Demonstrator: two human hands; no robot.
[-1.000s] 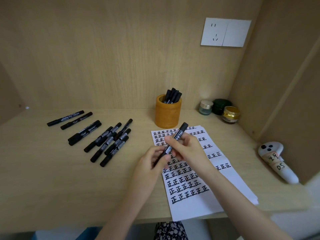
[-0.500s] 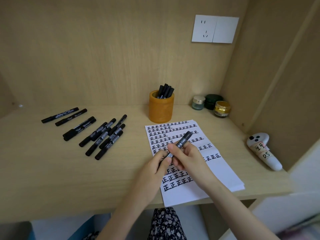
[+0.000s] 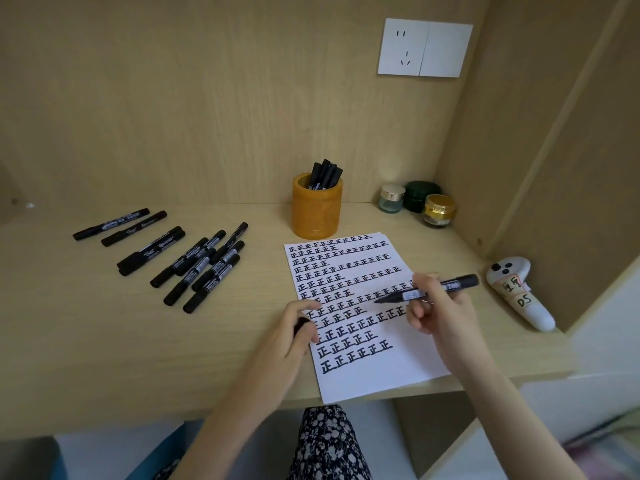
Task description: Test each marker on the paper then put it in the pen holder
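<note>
A white sheet of paper (image 3: pixel 391 368) covered with rows of black written characters lies on the desk in front of me. My right hand (image 3: pixel 440 313) holds an uncapped black marker (image 3: pixel 450 285) almost level above the paper, its tip pointing left. My left hand (image 3: pixel 294 330) rests at the paper's left edge and grips the marker's black cap (image 3: pixel 300 325). An orange pen holder (image 3: pixel 317 211) stands behind the paper with several black markers (image 3: pixel 325 174) in it. Several more black markers (image 3: pixel 194 261) lie on the desk to the left.
Three small jars (image 3: pixel 417 202) stand in the back right corner. A white controller with paper labels (image 3: pixel 519 292) lies on the desk at the right by the side panel. A wall socket (image 3: pixel 425 47) is on the back panel. The desk's front edge (image 3: pixel 138 415) runs below my arms.
The hands have pulled apart: the cap came off the marker and stayed in my left hand, while my right hand swung the marker to the right and level over the paper.
</note>
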